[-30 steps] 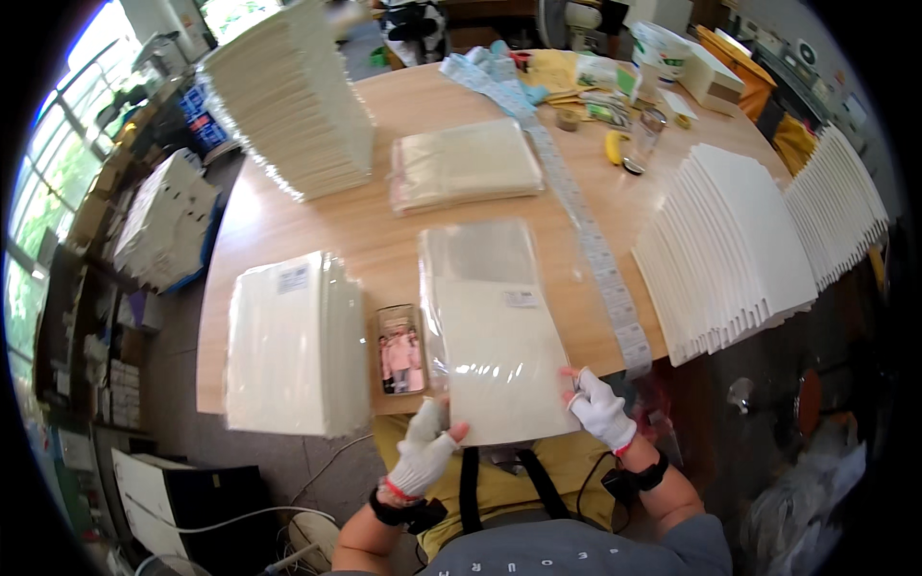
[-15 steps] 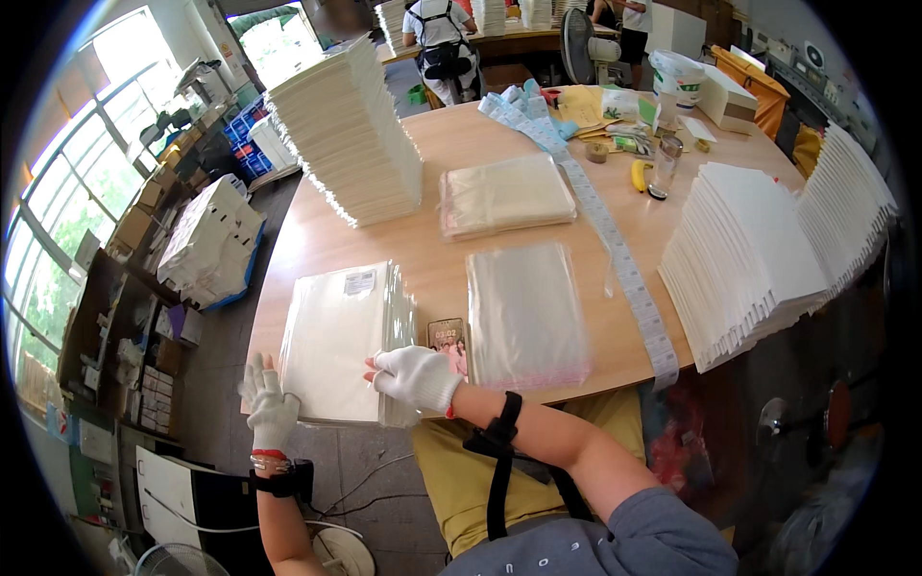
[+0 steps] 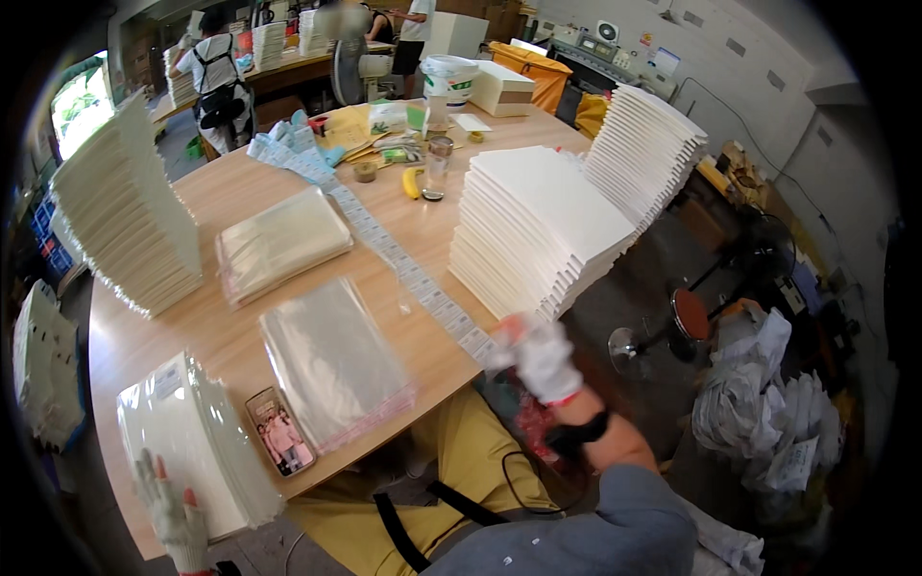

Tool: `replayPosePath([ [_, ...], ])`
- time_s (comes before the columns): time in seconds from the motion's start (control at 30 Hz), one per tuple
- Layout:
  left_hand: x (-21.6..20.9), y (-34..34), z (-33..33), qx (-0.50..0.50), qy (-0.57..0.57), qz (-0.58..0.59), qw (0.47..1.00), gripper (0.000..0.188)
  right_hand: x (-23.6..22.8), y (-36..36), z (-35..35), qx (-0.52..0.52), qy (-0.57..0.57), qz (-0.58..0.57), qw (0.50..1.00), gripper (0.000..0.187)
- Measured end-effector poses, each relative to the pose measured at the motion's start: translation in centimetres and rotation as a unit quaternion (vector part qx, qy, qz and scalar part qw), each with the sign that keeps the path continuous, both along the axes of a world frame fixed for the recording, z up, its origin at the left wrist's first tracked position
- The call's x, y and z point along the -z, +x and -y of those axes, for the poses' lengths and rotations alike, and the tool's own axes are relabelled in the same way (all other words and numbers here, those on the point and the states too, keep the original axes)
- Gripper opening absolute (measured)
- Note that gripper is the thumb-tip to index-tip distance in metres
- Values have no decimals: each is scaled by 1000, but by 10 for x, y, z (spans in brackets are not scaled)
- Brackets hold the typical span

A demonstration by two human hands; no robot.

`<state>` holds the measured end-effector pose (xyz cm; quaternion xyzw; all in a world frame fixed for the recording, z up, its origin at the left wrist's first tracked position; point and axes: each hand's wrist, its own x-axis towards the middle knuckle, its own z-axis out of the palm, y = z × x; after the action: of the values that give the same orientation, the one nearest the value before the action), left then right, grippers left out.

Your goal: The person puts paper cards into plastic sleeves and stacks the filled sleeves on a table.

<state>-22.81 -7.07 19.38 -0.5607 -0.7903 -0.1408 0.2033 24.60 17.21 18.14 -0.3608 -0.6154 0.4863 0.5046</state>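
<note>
My left hand (image 3: 175,507), in a white glove with bare fingertips, lies with fingers spread on the near stack of white sheets in clear sleeves (image 3: 182,418). A small label sits near the top edge of that stack. My right hand (image 3: 544,359), gloved the same way, is over the table's right front edge, smeared by motion. It is by the near end of a long strip of printed labels (image 3: 423,286) and just below a tall stack of white boards (image 3: 533,230). Whether its fingers hold anything is not visible.
A phone (image 3: 279,432) lies beside flat clear plastic sleeves (image 3: 336,360), with another sleeve bundle (image 3: 283,240) behind. Tall sheet stacks (image 3: 130,206) stand at left. A banana (image 3: 412,182), glass jar (image 3: 437,168) and white bucket (image 3: 449,79) are farther back. A stool (image 3: 688,315) stands right.
The view has swung to the right. My right hand has left the sleeved stack and moved right to the label strip's end. My left hand now rests on the stack instead of at its left edge.
</note>
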Motion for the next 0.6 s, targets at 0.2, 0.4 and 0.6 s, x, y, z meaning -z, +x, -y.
replayPosePath([
  [0.2, -7, 59, -2, 260, 143, 183, 937, 42, -57, 138, -33, 202, -127, -202, 950, 20],
  [0.4, -7, 135, -63, 406, 0, 171, 898, 32, -66, 146, -61, 123, -208, -287, 927, 26],
  [0.6, 90, 189, -153, 253, -71, 226, 938, 22, -113, 139, -107, 154, -258, -225, 927, 33],
])
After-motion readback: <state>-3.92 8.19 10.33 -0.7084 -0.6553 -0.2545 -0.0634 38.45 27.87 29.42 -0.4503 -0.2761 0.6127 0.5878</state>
